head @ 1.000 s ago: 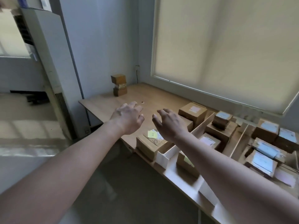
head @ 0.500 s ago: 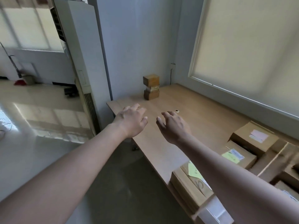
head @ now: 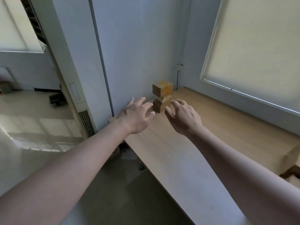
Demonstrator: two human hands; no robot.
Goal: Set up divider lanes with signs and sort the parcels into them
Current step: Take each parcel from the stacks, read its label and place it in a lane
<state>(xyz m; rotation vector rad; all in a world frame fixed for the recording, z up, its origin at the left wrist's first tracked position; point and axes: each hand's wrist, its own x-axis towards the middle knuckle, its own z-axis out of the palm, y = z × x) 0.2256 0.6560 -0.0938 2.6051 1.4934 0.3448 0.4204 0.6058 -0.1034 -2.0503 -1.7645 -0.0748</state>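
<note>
3 stacked parcels (head: pixel 162 98); lowest partly behind hands.

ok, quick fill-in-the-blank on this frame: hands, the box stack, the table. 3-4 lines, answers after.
1. The stack of small cardboard boxes is ____ boxes high.
2. Both the left hand and the right hand hold ____.
3. The stack stands on the wooden table, near its far corner beside the ____.
4. A roller blind is pulled down over the ____ on the right.

Missing words: three; nothing; wall; window
</note>
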